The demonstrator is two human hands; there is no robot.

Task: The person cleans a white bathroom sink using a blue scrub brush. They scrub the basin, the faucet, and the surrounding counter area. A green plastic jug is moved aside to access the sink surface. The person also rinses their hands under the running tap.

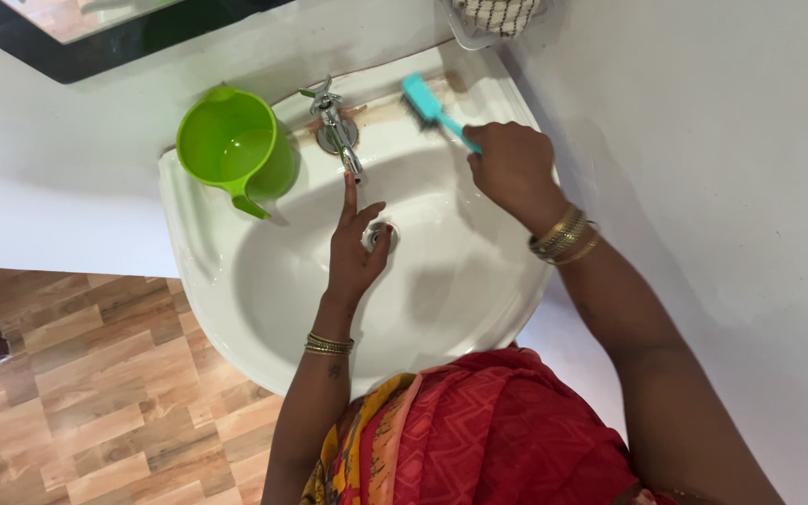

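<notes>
The right hand grasps a turquoise plastic brush, scrubbing the white ceramic basin's back rim. The left hand's released fingers touch the chrome tap. Scrubbing seems underway; rinsing likely needs that tap opened.

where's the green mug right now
In the head view the green mug sits on the back left rim of the white sink, just left of the chrome tap, apart from both hands.
</notes>
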